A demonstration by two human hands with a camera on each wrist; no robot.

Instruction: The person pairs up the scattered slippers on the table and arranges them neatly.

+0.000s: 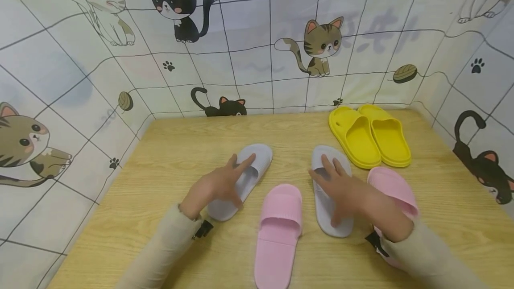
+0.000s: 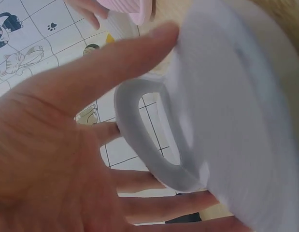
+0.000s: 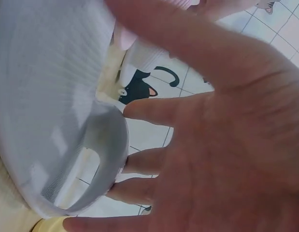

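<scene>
Two light grey slippers lie apart on the wooden table in the head view. My left hand spreads over the left grey slipper, which is turned at a slant. Its thumb and fingers reach along the slipper's sides in the left wrist view, around the strap. Over the right grey slipper my right hand is spread likewise. In the right wrist view, its straight fingers reach the strap. Neither hand is visibly curled round a slipper. Each hand hides part of the slipper below it.
Between the grey slippers, nearer the front, lies a pink slipper. Another pink slipper is partly hidden under my right forearm. Two yellow slippers sit side by side at the back right. Cat-print cloth walls enclose the table.
</scene>
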